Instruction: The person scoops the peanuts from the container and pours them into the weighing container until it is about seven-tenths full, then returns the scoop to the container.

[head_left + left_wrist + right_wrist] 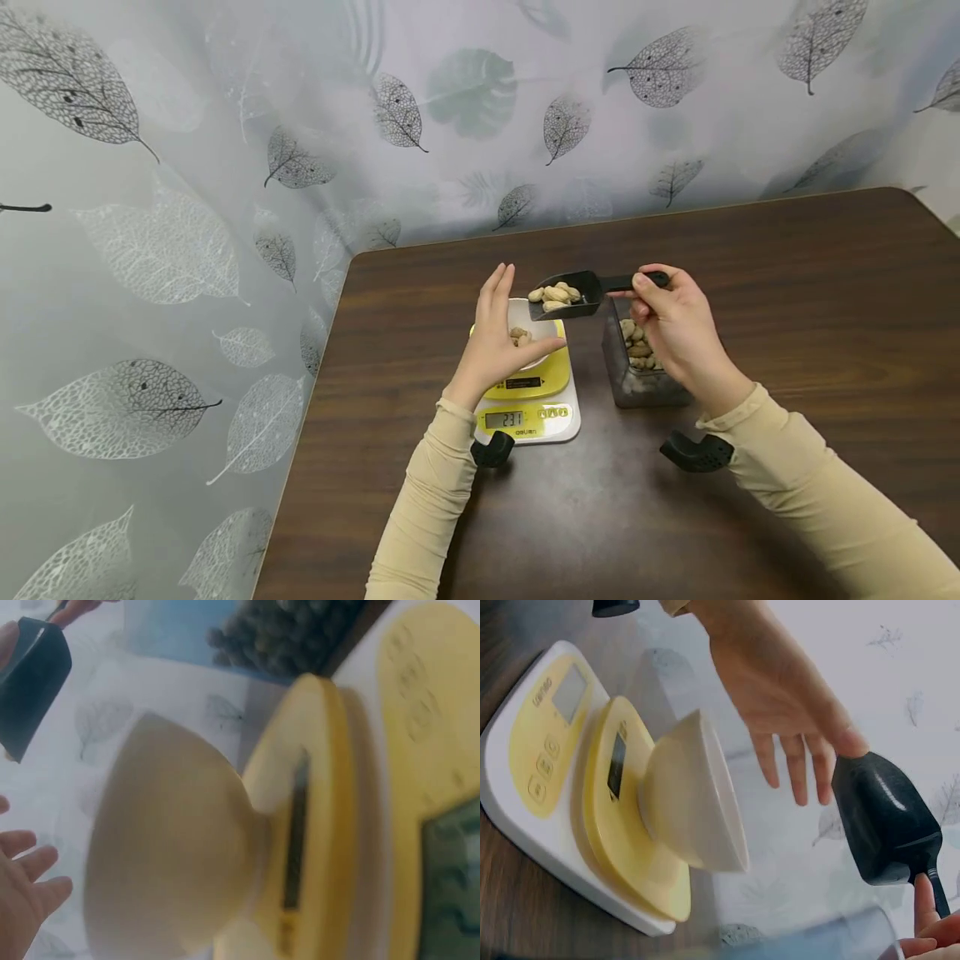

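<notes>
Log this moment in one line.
right hand: holds black scoop with peanuts | left hand: outstretched near scoop | white bowl: on kitchen scale, more peanuts inside

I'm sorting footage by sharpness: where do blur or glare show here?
Head view: mostly crisp, scale display readable, a pale sheen on the table. Left wrist view: the bowl looks soft, the peanuts at the top blurred. Right wrist view: a bright streak on the scoop, while the container at the bottom edge looks hazy.
</notes>
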